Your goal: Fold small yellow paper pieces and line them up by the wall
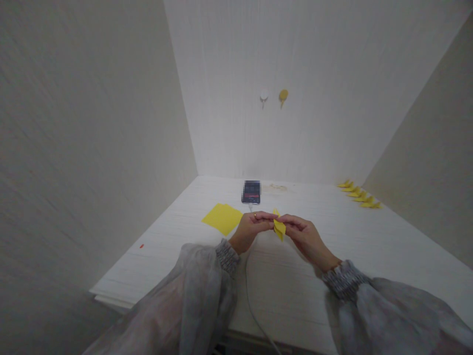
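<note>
Between my two hands, above the middle of the white table, is a small folded piece of yellow paper (279,229). My left hand (256,224) pinches its left side, and a ring shows on one finger. From the other side, my right hand (300,230) grips the paper with thumb and fingers. Parts of the folds are covered by the fingertips. Flat yellow paper sheets (222,218) lie on the table just left of my left hand. Toward the back right stand several folded yellow paper figures (358,194) in a row.
A phone (252,192) lies near the back wall, with a white cable (248,281) running from it toward the table's front edge. Two hooks, one white (263,95) and one yellow (283,95), are on the back wall. A small red scrap (142,246) lies at left.
</note>
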Motion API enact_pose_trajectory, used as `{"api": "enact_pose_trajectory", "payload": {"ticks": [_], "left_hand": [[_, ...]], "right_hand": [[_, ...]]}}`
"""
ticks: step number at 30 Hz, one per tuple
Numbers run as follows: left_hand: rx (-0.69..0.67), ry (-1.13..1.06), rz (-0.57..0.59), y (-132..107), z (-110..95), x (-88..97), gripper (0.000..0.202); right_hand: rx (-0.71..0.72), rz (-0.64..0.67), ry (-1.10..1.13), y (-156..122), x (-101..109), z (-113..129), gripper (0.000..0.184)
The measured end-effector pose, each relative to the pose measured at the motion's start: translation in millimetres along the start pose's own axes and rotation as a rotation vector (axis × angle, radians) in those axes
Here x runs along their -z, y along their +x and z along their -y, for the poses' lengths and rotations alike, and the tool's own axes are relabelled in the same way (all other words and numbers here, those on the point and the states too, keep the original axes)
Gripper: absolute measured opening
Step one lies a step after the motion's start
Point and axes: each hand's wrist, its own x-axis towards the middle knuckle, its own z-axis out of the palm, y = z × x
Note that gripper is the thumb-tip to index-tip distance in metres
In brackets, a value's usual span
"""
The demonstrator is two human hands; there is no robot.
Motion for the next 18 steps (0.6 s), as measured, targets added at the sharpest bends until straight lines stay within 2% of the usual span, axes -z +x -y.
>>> {"api": "enact_pose_trajectory", "payload": {"ticks": [4,10,15,18], "left_hand": [[-0.015,0.005,-0.006,0.5,0.5,-0.8,0.026],[0.004,0.001,-0.057,2.1,1.6,-2.8,0.023],[-0.037,0.114,-0.091,1.2,-3.4,-5.3,0.017],[-0.048,0.156,-0.107,0.4,-6.1,-6.7,0.018]], "right_hand": [[0.068,-0.054,-0.076,0.3,-3.1,0.6,0.007],[0.128,-0.042,-0.119,-0.9,-6.5,2.0,0.009],[0.092,-0.124,-0.092,-0.7,-7.5,-0.8,0.005],[0.062,-0.128,-0.054,-0.8,-7.9,-1.7,0.006]]}}
